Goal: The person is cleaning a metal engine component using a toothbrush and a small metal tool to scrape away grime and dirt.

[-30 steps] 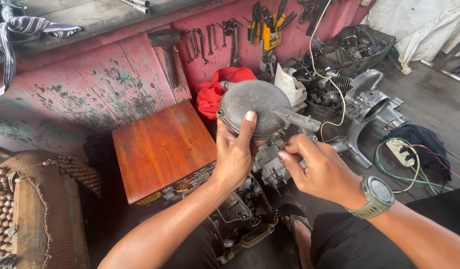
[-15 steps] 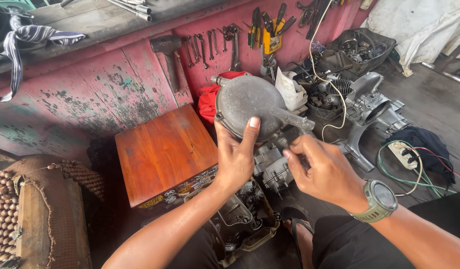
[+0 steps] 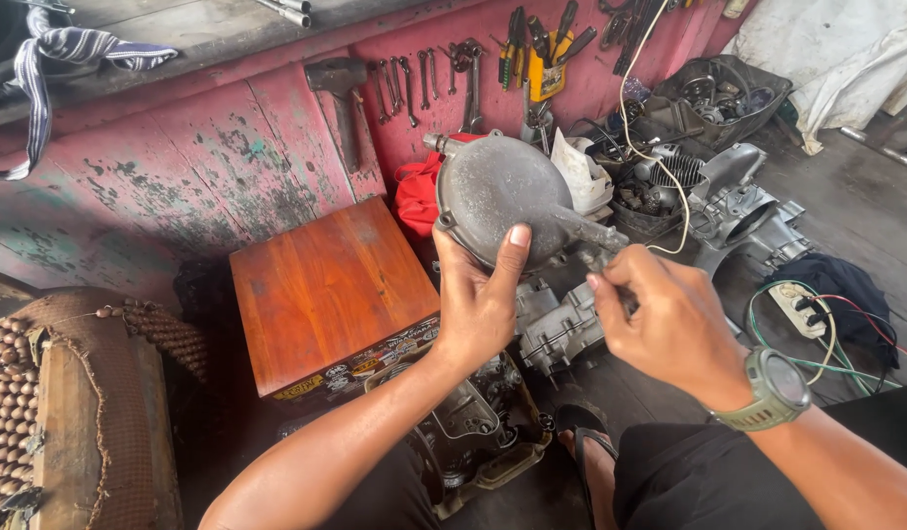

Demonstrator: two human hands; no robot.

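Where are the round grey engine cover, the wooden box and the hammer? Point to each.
round grey engine cover [image 3: 493, 186], head view, domed face.
wooden box [image 3: 326, 285], head view, top panel.
hammer [image 3: 338, 77], head view, metal head.

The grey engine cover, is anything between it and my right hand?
Nothing visible. The left hand already holds the cover from below, and the right hand sits just right of its stub, with only open space between.
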